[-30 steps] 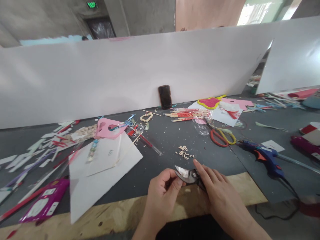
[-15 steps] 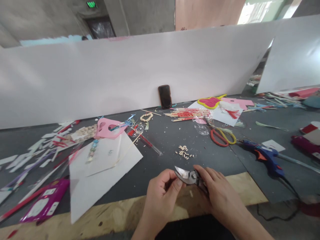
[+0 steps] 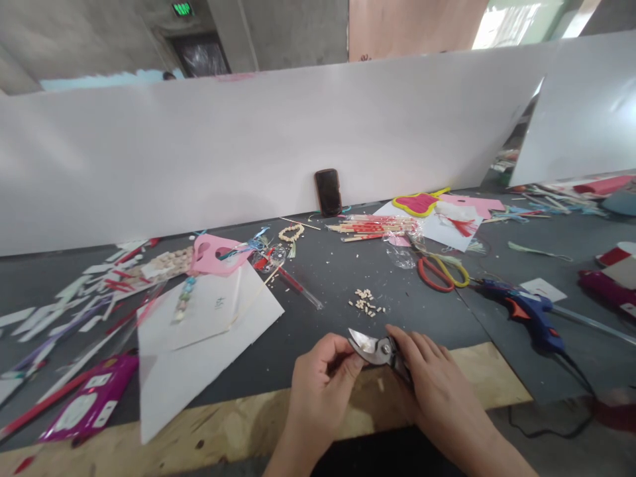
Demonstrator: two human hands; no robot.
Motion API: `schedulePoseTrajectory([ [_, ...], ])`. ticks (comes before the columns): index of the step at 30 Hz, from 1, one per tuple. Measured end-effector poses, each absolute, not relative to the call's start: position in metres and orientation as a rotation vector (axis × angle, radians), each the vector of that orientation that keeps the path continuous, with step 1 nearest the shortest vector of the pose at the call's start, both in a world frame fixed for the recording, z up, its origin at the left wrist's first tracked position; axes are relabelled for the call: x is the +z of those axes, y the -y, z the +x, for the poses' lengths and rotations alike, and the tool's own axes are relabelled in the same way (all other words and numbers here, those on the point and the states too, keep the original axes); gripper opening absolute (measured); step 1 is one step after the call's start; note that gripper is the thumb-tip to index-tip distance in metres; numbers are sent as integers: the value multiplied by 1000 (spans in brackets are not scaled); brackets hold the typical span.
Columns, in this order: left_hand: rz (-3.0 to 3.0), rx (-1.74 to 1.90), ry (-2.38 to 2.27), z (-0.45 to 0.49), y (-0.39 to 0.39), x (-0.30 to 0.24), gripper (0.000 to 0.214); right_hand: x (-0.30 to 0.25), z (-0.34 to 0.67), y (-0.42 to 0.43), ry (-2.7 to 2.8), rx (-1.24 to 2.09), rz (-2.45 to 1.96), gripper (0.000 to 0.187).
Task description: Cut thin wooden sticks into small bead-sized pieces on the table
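My right hand (image 3: 430, 381) is wrapped round the handles of a pair of pruning shears (image 3: 380, 351), its curved metal blade pointing left. My left hand (image 3: 325, 384) is pinched close at the blade tips, thumb against forefinger. Whatever lies between those fingertips is too small or too hidden to make out. Just beyond the shears, a little pile of short pale cut pieces (image 3: 366, 303) is scattered on the dark tabletop (image 3: 318, 331).
Right of the pile lie scissors (image 3: 437, 273) with red and yellow handles and a blue glue gun (image 3: 527, 311). Wrapped sticks (image 3: 370, 227) and a phone (image 3: 328, 192) are at the back, by a white panel (image 3: 248, 146). White board (image 3: 199, 377) lies to the left.
Both hands and the shears stay almost in place, with only a very slight shift. The pile of cut pieces looks the same.
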State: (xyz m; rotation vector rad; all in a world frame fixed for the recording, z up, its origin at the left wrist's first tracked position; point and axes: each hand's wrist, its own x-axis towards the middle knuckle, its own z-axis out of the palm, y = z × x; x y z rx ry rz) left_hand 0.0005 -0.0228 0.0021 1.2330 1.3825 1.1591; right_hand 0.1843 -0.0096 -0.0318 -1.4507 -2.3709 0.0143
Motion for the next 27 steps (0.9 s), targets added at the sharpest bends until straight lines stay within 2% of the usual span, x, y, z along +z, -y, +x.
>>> schedulePoseTrajectory([
  [4, 1301, 1157, -1394, 0, 25, 3, 21, -31, 185, 12, 2378, -27, -1451, 61],
  [12, 1349, 1087, -1372, -3, 26, 3, 28, -30, 184, 13, 2368, 21, -1411, 67],
  [27, 1318, 1094, -1366, -2, 26, 6, 25, -34, 188, 4, 2409, 128, -1342, 51],
])
